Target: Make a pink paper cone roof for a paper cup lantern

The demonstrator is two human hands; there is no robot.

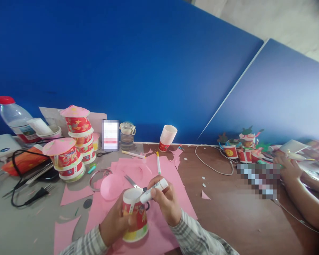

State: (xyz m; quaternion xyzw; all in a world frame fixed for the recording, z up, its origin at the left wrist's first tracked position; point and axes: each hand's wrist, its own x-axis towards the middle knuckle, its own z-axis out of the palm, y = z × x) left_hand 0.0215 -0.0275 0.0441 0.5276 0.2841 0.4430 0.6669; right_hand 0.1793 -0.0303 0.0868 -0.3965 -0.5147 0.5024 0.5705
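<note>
My left hand [113,220] is wrapped round a red patterned paper cup [141,216], which stands upside down with its white base up and a yellow-green band along the lower rim. A white glue stick [158,185] is gripped in my right hand [169,206], its tip at the upper edge of the cup; whether it touches cannot be made out. Scissors [132,181] lie just behind the cup, partly hidden by it and my right hand. Beside them, a pink paper disc [112,186] rests on a large pink sheet [172,176].
At left stand towers of stacked cups with pink paper roofs [78,112], a bottle [16,118] and a black plug [39,194]. A glass jar [127,136] and nested cups [168,136] stand by the blue partition. Another person's hand [289,168] works at right.
</note>
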